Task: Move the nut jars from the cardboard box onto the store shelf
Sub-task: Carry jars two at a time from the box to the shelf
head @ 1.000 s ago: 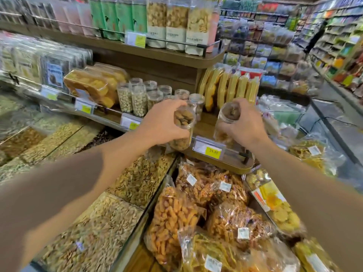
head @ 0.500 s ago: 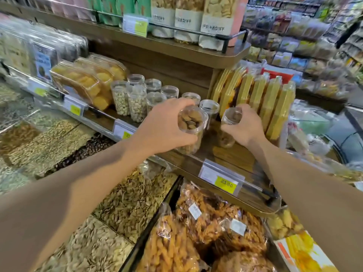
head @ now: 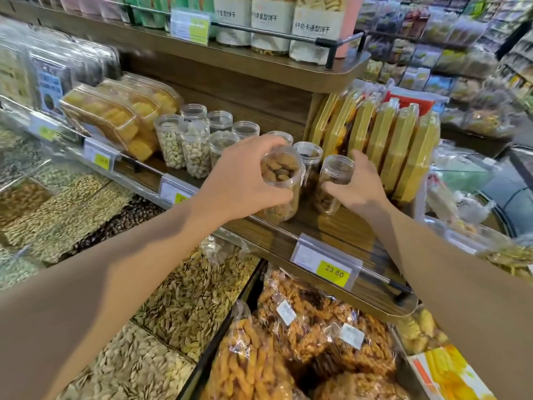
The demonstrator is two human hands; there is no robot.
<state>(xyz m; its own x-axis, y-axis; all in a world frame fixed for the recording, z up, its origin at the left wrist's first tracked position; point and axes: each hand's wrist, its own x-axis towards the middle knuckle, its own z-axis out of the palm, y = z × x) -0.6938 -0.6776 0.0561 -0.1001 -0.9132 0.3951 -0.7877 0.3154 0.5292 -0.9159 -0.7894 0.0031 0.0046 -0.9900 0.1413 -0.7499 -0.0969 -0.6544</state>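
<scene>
From the head camera, we have two clear nut jars at the wooden store shelf. Our left hand curls around a tilted jar of nuts, its base low at the shelf front. Our right hand grips a second jar, which seems to stand on the shelf beside the yellow packets. We should level the left jar, then slide both back against the row of jars. The cardboard box is out of view; labels are blurred.

The left hand hid much of its jar; the far aisle shelves were blurred, and the nearest price tag showed small print too tiny to read.
</scene>
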